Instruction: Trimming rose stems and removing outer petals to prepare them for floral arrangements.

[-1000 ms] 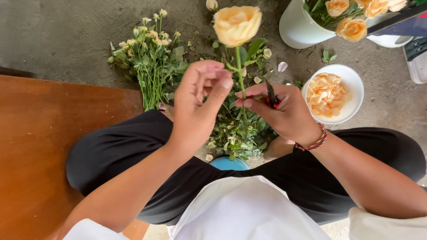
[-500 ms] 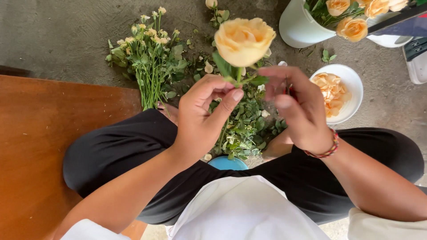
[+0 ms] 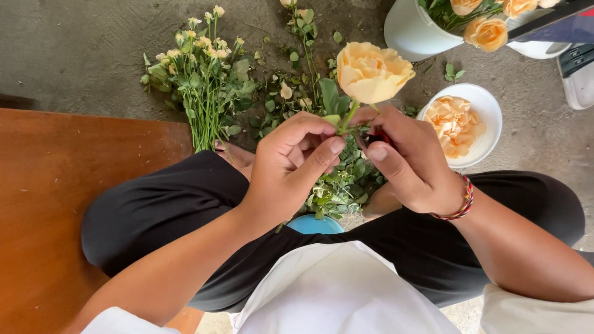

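A peach rose [image 3: 372, 70] on a short green stem stands upright between my two hands. My left hand [image 3: 291, 164] pinches a leaf just below the bloom with thumb and forefinger. My right hand [image 3: 408, 162] grips the stem together with a small red-handled tool, mostly hidden in the fist. Both hands hover above my crossed legs in black trousers, over a heap of stripped leaves [image 3: 346, 182] on the ground.
A bunch of small cream flowers [image 3: 204, 80] lies on the concrete floor at upper left. A white bowl of peach petals [image 3: 482, 102] sits to the right, a white bucket with roses [image 3: 414, 31] behind it. A brown wooden board [image 3: 49, 204] is on the left.
The rose has come lower and nearer to me. My left hand has closed from a raised open pose to pinching the leaf under the bloom, and my right hand has shifted up the stem.
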